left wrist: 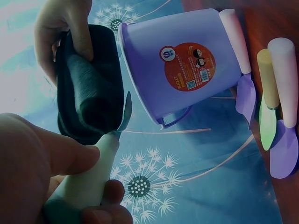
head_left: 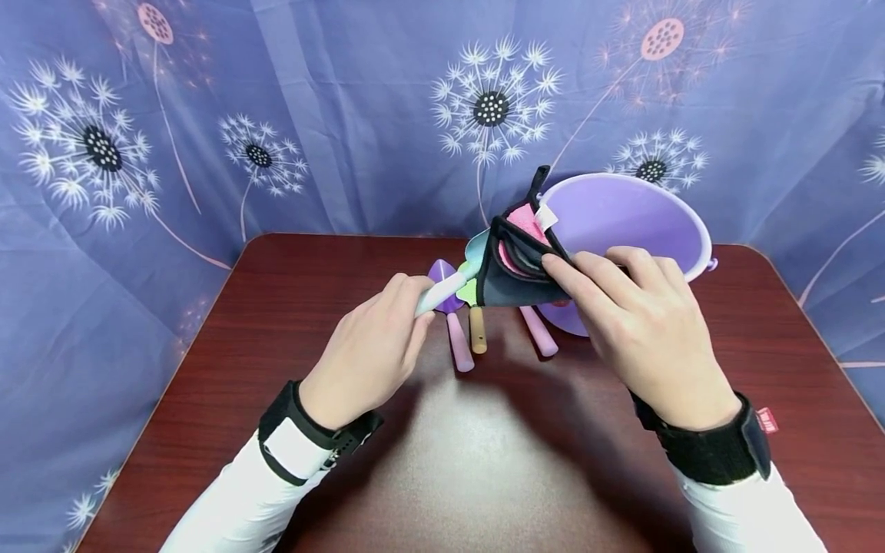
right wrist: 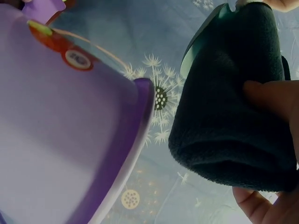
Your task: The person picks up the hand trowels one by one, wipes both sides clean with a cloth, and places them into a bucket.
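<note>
My left hand (head_left: 369, 349) grips the pale handle of a small toy shovel (head_left: 442, 293) with a teal blade. A folded cloth (head_left: 512, 286), dark grey with black edging and pink layers, lies against the blade and covers part of it. My right hand (head_left: 643, 330) holds this cloth at its right side, with the thumb (right wrist: 266, 95) on one face and fingers on the other. In the left wrist view the blade's edge (left wrist: 125, 114) shows beside the cloth. Both things are held above the table.
A purple bucket (head_left: 615, 215) stands at the back right, behind my right hand. Near it on the table (head_left: 276, 307) lie a purple shovel (head_left: 461, 346) with a pink handle, a green one with a tan handle (head_left: 478, 330), and another pink-handled purple shovel (head_left: 538, 332). A dandelion-print curtain (head_left: 373, 115) hangs behind.
</note>
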`<act>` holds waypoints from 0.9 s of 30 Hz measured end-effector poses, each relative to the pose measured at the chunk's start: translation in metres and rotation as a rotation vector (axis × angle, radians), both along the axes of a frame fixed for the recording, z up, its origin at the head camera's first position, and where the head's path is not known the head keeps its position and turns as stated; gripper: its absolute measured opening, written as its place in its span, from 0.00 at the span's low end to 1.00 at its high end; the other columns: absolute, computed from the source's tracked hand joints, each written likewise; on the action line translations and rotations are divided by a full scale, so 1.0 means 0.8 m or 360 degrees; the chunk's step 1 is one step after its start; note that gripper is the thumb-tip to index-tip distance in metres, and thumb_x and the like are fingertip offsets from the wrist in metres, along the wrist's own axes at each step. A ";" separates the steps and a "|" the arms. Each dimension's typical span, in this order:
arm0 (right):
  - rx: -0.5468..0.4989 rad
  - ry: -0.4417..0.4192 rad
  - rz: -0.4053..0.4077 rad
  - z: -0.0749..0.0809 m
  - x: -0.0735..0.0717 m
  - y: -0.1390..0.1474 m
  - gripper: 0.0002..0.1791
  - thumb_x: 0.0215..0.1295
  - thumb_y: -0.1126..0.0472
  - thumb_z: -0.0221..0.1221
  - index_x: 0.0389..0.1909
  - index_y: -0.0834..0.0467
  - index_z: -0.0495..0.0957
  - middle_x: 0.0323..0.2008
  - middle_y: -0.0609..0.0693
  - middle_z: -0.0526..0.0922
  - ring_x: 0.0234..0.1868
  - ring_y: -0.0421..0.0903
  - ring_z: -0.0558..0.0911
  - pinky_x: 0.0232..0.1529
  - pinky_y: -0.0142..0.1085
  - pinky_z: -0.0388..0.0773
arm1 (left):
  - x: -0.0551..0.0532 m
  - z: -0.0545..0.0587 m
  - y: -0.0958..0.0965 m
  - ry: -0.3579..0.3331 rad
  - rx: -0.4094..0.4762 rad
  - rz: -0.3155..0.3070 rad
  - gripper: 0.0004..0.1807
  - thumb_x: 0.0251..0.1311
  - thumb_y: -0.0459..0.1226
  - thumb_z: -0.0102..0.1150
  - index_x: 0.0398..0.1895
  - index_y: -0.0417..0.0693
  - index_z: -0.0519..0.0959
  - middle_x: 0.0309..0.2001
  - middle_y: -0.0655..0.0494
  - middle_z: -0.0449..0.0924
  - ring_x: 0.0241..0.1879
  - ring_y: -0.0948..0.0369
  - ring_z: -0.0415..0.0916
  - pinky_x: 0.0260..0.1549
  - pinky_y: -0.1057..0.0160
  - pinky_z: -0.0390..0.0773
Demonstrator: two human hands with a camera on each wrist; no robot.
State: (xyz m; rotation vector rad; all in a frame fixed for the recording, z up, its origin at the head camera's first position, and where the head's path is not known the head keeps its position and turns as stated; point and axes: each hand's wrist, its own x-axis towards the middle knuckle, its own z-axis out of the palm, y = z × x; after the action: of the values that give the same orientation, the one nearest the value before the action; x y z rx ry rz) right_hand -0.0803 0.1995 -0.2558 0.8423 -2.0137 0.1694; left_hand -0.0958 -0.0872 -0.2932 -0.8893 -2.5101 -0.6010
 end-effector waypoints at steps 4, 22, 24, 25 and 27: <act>-0.0016 -0.0011 -0.0048 0.001 -0.002 0.005 0.19 0.67 0.70 0.55 0.58 0.58 0.81 0.43 0.55 0.82 0.40 0.62 0.77 0.28 0.52 0.65 | 0.001 0.000 -0.002 -0.0014 0.0007 -0.0006 0.13 0.70 0.38 0.53 0.55 0.45 0.71 0.37 0.58 0.66 0.25 0.63 0.64 0.21 0.64 0.67; -0.0167 -0.0029 -0.0175 0.007 -0.006 0.017 0.18 0.68 0.69 0.55 0.56 0.56 0.82 0.42 0.56 0.83 0.39 0.63 0.76 0.33 0.56 0.67 | -0.001 0.002 -0.005 0.0013 0.0034 -0.0009 0.13 0.70 0.37 0.54 0.54 0.44 0.71 0.38 0.56 0.67 0.27 0.62 0.64 0.21 0.65 0.67; -0.0166 -0.0038 -0.0175 0.008 -0.006 0.017 0.18 0.68 0.69 0.54 0.56 0.57 0.81 0.42 0.56 0.83 0.39 0.63 0.76 0.33 0.56 0.68 | -0.002 0.002 -0.004 0.0018 0.0035 -0.0003 0.14 0.70 0.37 0.54 0.55 0.44 0.70 0.38 0.56 0.67 0.27 0.62 0.64 0.22 0.64 0.67; -0.0165 -0.0041 -0.0175 0.007 -0.005 0.017 0.19 0.68 0.69 0.54 0.56 0.57 0.81 0.42 0.56 0.83 0.39 0.63 0.76 0.33 0.56 0.68 | -0.002 0.002 -0.004 0.0024 0.0035 0.0001 0.14 0.70 0.37 0.54 0.55 0.44 0.70 0.38 0.56 0.68 0.28 0.62 0.64 0.22 0.64 0.68; -0.0159 -0.0052 -0.0174 0.007 -0.004 0.018 0.19 0.67 0.69 0.54 0.57 0.56 0.81 0.42 0.56 0.83 0.39 0.63 0.76 0.33 0.57 0.68 | -0.003 0.001 -0.004 0.0038 0.0035 0.0009 0.15 0.70 0.37 0.54 0.56 0.44 0.70 0.38 0.56 0.68 0.28 0.62 0.64 0.22 0.64 0.68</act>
State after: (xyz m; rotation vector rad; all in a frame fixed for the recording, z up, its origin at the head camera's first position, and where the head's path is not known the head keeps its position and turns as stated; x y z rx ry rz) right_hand -0.0837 0.2136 -0.2500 0.6692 -2.0582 0.2208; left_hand -0.0980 -0.0902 -0.2927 -0.8758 -2.4793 -0.6111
